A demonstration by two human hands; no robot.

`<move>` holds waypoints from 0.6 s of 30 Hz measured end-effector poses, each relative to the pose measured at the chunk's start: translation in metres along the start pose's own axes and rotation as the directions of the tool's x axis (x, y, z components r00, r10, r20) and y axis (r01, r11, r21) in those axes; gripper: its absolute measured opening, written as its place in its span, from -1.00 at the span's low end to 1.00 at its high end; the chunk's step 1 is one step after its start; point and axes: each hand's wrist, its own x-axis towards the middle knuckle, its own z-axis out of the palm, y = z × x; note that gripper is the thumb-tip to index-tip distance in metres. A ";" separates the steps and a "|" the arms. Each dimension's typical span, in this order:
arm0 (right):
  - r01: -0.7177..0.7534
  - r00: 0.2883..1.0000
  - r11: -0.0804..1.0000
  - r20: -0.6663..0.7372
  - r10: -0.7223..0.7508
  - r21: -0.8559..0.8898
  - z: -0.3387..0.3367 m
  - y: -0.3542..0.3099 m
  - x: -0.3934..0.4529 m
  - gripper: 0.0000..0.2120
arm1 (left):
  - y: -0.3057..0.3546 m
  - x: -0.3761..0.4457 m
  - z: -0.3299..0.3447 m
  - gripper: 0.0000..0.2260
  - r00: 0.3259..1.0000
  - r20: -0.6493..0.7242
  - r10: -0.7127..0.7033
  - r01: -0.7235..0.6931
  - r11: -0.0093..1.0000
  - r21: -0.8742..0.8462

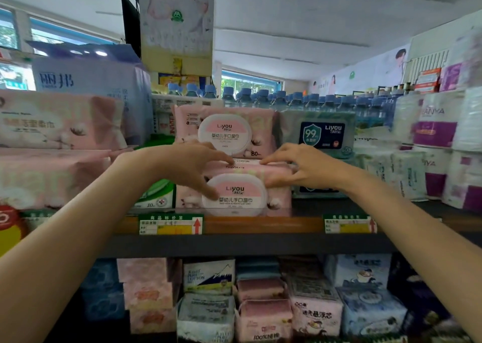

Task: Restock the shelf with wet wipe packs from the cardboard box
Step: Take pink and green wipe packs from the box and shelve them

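A pink wet wipe pack (234, 194) with a white oval lid stands on its edge at the front of the shelf (247, 243). My left hand (187, 168) grips its left end, fingers over the top and thumb on the lid. My right hand (292, 168) grips its right end the same way. A second pink pack (224, 131) stands higher behind it. To its right stand blue-grey wipe packs (320, 134). The cardboard box is out of view.
Big pink tissue packs (52, 144) fill the shelf's left side, paper rolls (438, 144) the right. Rows of water bottles (300, 100) stand behind. Price tags (170, 224) hang on the shelf's front edge. The lower shelf holds several small packs (263, 306).
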 end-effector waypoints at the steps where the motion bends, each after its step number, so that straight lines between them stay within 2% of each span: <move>1: 0.007 1.000 1.000 -0.022 -0.007 0.003 0.003 0.000 0.002 -0.54 | 0.003 0.003 0.000 -0.29 1.000 -0.013 0.018 -0.018 0.999 -0.033; 4: 0.012 0.997 1.000 -0.080 -0.010 0.021 0.006 -0.003 0.006 -0.54 | 0.010 0.012 -0.001 -0.20 0.998 -0.066 0.008 -0.008 1.000 -0.003; 11: -0.008 0.999 0.998 -0.051 0.011 0.057 0.009 -0.016 0.008 -0.43 | 0.016 0.023 0.006 -0.12 0.999 0.000 -0.033 0.033 0.999 -0.025; 14: -0.026 0.999 1.000 -0.044 0.026 0.000 0.011 -0.025 0.005 -0.42 | 0.027 0.026 0.019 -0.05 0.999 -0.010 -0.041 0.041 0.999 0.013; 18: -0.095 0.993 0.975 -0.089 0.079 -0.199 0.016 -0.037 -0.009 -0.39 | 0.032 0.020 0.018 -0.07 0.997 -0.075 -0.010 0.016 0.997 0.078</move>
